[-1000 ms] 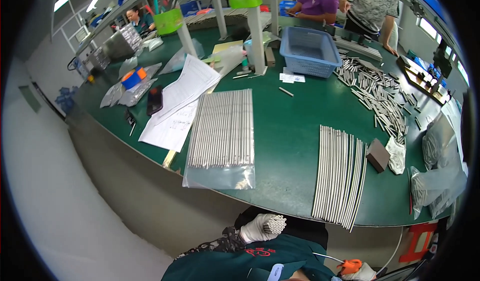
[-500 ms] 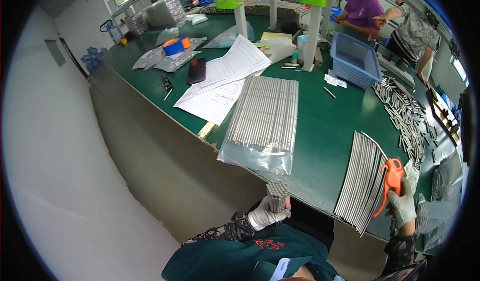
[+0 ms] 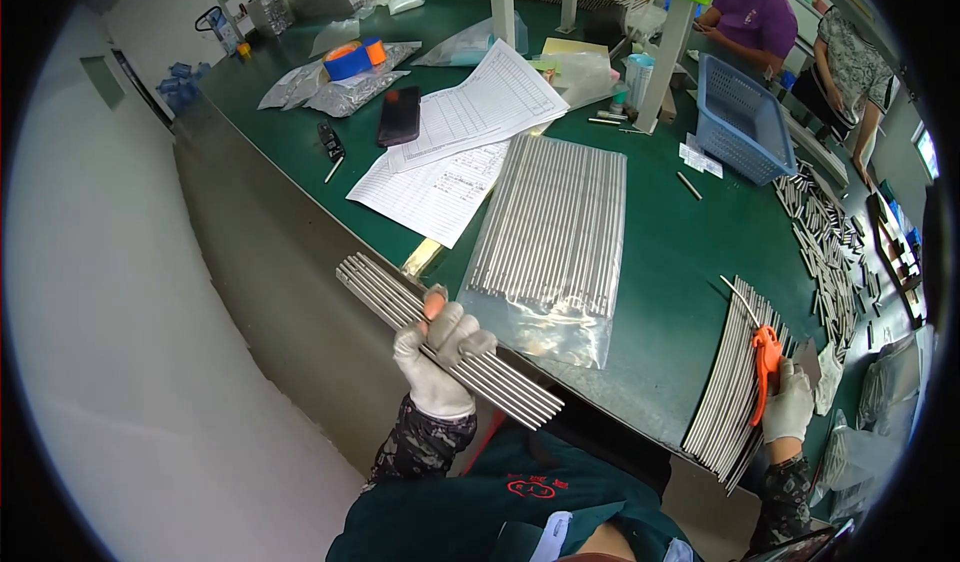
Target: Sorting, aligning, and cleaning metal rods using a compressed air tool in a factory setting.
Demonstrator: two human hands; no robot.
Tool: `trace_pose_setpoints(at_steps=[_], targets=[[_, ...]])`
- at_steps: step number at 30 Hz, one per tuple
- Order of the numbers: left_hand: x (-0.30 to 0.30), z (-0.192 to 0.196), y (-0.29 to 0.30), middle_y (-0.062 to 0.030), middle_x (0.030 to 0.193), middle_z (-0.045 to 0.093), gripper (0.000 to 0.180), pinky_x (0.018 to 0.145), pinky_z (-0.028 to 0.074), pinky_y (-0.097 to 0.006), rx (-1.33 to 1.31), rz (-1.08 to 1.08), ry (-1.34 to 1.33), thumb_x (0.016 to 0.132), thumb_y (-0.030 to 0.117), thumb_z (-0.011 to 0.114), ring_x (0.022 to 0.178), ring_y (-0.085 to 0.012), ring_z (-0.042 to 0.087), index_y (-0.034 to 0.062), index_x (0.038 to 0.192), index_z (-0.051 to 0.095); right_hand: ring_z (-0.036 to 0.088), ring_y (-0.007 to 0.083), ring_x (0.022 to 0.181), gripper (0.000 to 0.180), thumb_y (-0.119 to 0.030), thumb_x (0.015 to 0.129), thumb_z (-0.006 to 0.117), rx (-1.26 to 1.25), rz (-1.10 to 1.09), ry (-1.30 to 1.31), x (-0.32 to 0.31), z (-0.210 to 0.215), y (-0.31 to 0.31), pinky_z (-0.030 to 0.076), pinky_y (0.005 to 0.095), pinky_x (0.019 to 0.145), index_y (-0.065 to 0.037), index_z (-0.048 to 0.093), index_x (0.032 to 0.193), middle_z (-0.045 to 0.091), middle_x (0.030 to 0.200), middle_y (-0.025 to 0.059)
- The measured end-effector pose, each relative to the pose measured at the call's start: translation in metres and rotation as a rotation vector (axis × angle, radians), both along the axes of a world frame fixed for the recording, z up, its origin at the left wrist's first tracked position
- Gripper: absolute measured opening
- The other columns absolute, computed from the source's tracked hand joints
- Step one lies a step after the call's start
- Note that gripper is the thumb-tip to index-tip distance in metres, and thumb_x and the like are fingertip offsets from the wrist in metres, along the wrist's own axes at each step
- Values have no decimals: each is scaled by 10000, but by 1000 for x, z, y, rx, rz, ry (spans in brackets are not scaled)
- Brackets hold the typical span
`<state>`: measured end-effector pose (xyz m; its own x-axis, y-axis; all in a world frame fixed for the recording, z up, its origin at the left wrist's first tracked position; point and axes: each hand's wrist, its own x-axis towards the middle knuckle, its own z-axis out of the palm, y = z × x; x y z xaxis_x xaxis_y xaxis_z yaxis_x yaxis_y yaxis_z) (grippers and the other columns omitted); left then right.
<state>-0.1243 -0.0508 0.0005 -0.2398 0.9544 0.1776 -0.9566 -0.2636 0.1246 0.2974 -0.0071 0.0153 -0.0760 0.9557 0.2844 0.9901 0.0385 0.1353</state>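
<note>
My left hand (image 3: 440,367), in a white glove with bare fingertips showing, is closed around a bundle of thin metal rods (image 3: 505,390). The bundle slants down to the right, off the table's near edge. At the right, my gloved right hand (image 3: 789,408) grips an orange air blow gun (image 3: 767,357). Its thin nozzle points up and left, over a row of loose metal rods (image 3: 718,402) lying side by side on the green table (image 3: 650,262). Between my hands, a clear plastic bag (image 3: 555,227) of similar rods lies flat.
Papers (image 3: 470,112), a dark phone (image 3: 399,117) and orange and blue tape rolls (image 3: 348,60) lie at the far left. A blue basket (image 3: 742,122) stands near many short metal pieces (image 3: 825,252). Other people (image 3: 755,17) are across the table.
My left hand has moved up and left, and its rod bundle has turned from end-on to lengthwise. My right hand with the blow gun has shifted slightly left, closer over the loose rods.
</note>
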Motion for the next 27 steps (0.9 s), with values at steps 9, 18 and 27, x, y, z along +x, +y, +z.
trace_pose_setpoints(at_steps=[9, 18, 27], targets=[[-47, 15, 65, 54, 582, 279, 108, 649, 399, -281, 122, 109, -231, 752, 89, 523, 511, -67, 324, 84, 842, 464, 519, 338, 935, 441, -50, 697, 594, 101, 27, 81, 3, 44, 6, 428, 388, 808, -49, 517, 1130, 547, 1013, 160], [-78, -14, 110, 52, 598, 310, 81, 663, 418, -265, -200, 213, -99, 770, 110, 492, 525, -68, 353, 55, 829, 480, 552, 284, 808, 317, -92, 671, 639, -26, 413, 219, -136, 90, 100, 444, 376, 701, -63, 560, 977, 570, 834, 99], [-78, -12, 112, 57, 603, 319, 91, 658, 410, -269, -142, 123, -100, 775, 134, 509, 537, -63, 362, 69, 836, 490, 576, 282, 988, 453, -294, 760, 577, -399, 456, 918, -275, 46, 246, 434, 302, 856, -8, 554, 1110, 607, 1041, 179]])
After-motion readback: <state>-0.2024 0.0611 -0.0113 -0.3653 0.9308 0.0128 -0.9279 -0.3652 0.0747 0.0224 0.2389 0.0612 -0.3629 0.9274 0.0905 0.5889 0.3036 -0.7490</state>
